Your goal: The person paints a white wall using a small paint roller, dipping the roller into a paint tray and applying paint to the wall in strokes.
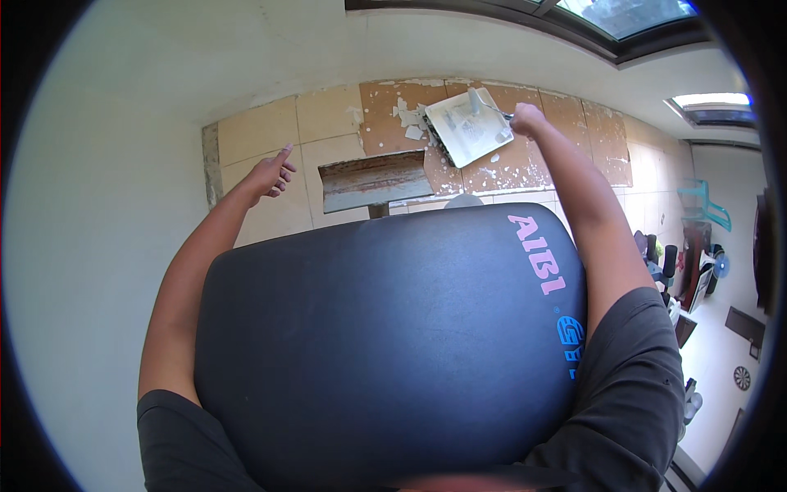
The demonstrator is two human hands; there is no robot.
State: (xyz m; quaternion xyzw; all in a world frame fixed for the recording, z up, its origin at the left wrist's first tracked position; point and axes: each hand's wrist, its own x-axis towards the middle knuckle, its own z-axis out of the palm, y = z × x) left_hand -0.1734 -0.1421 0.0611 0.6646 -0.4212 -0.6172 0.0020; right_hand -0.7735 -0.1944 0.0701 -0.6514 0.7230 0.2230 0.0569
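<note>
A paint roller (475, 101) rests over a white paint tray (492, 150), its wire frame leading to the grip in my right hand (527, 120). That hand is closed around the handle, just off the tray's right side. White paint coats the inside of the tray. Over to the left, my left hand (272, 174) hangs in the air, fingers apart and loosely bent, with nothing in it. Between my hands is a worn, rusty angled metal piece (375, 179) on a post, nearest to the left hand. Both arms reach around a dark padded board (385, 328) in front of me.
Under the tray lies a brown sheet (566, 160) spattered with white paint, on beige tiles (258, 131). A pale wall (98, 246) curves along the left and far side, with a dark-framed window (623, 16) above. A turquoise chair (707, 205) and scattered household things stand at right.
</note>
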